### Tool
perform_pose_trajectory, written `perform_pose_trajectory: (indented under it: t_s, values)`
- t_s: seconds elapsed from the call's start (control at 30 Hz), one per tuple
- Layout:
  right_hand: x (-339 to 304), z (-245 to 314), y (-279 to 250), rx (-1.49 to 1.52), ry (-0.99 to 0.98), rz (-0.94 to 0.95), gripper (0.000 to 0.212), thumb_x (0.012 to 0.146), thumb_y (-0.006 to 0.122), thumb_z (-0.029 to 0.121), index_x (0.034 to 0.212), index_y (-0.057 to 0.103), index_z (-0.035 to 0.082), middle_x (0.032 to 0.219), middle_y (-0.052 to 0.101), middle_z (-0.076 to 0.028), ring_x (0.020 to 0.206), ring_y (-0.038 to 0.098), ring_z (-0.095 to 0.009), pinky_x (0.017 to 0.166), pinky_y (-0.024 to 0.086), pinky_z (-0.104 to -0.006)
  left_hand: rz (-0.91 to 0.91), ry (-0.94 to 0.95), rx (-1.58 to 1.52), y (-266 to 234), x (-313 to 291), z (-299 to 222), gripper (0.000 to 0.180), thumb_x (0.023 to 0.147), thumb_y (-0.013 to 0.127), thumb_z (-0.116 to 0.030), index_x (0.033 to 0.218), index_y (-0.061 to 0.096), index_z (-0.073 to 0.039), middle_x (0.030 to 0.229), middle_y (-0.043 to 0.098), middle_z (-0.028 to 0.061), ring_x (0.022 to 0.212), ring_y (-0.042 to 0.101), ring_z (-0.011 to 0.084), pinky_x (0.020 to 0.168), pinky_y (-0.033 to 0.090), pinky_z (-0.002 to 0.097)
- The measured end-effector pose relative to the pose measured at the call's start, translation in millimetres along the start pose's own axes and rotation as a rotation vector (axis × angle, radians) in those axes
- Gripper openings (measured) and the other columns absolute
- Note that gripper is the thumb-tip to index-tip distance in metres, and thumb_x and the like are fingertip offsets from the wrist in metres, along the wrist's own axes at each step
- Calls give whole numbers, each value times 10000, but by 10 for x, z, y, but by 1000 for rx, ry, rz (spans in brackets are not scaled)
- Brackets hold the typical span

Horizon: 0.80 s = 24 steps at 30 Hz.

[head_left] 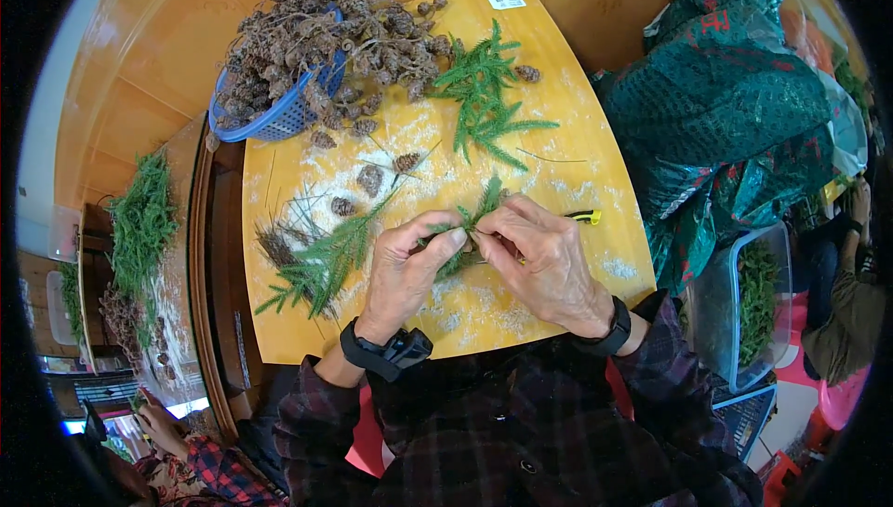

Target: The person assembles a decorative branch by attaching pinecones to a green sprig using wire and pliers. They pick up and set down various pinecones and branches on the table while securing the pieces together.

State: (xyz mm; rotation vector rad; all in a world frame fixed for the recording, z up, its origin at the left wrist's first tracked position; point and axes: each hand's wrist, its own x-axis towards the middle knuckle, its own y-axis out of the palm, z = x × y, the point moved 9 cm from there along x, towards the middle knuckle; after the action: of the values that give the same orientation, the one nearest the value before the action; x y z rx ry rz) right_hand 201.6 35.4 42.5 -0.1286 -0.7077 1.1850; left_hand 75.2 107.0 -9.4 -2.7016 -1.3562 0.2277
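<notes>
Over the near middle of the yellow table, my left hand and my right hand meet at a green pine sprig. Both pinch it between thumb and forefinger; the fingers hide the exact spot they work on. Past my right hand shows a yellow and black tool end, the rest of it covered. Left of my left hand lie more green pine sprigs and a bundle of thin dark stems. Several loose pine cones rest just beyond.
A blue basket heaped with brown pine cones stands at the far left. Green sprigs lie at the back. Dark green bags and a clear bin flank the right side. Another person's arm appears lower left.
</notes>
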Motion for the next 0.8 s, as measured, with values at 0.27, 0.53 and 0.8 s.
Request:
perform_pose_trajectory:
  t_s: [0.27, 0.53, 0.8]
  values:
    - [-14, -17, 76, 58, -6, -7, 117, 774, 643, -65, 849, 586, 4, 758, 534, -113, 598, 556, -225, 533, 436, -303, 58, 11, -13, -9, -15, -14, 155, 878, 634, -109, 982, 652, 5, 766, 595, -42, 661, 465, 23, 593, 386, 194]
    - [-4, -67, 65, 71, 17, 30, 133, 786, 640, -63, 875, 573, 11, 733, 500, -80, 589, 547, -140, 521, 434, -264, 171, 25, 41, 45, 17, 5, 139, 890, 601, -89, 967, 622, 25, 776, 589, 4, 693, 488, 57, 623, 413, 223]
    - [-71, -400, 247, 513, 457, 174, 87, 940, 557, 75, 986, 559, 2, 809, 538, -6, 613, 554, -57, 524, 458, -203, 200, -18, -34, 81, -33, 216, 146, 901, 579, -101, 941, 609, 36, 810, 595, 12, 739, 529, 75, 670, 433, 228]
